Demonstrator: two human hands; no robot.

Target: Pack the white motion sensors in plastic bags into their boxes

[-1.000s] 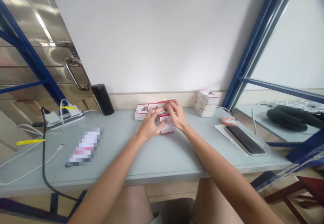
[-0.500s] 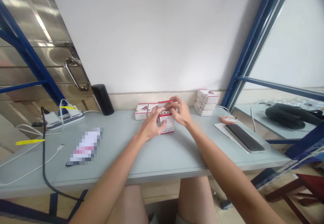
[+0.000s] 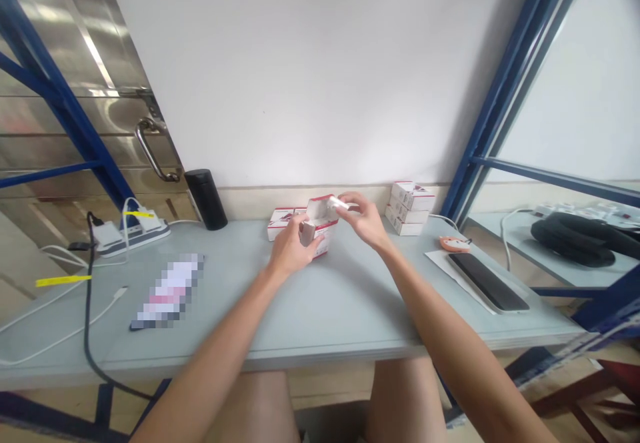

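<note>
In my left hand [image 3: 290, 248] is a small white and red cardboard box [image 3: 325, 235], gripped by its left side above the table. Its lid flap stands up at the back and a side flap sticks out, so the top is unfolded. My right hand [image 3: 366, 221] pinches a small white object [image 3: 339, 204] just over the right edge of the open box; its kind is too small to make out. Behind my left hand lies another white and red box [image 3: 278, 224], partly hidden by the fingers.
Several similar boxes [image 3: 410, 208] are stacked at the back right. A phone [image 3: 487, 281] lies on white paper, near an orange and white item [image 3: 455, 244]. To the left are a black cylinder [image 3: 206, 199], a power strip [image 3: 135, 238], cables and a pixelated item [image 3: 169, 293].
My right hand has moved up and right from the box top, now with the white object in its fingers. The box has tilted and shifted slightly left, its lid raised.
</note>
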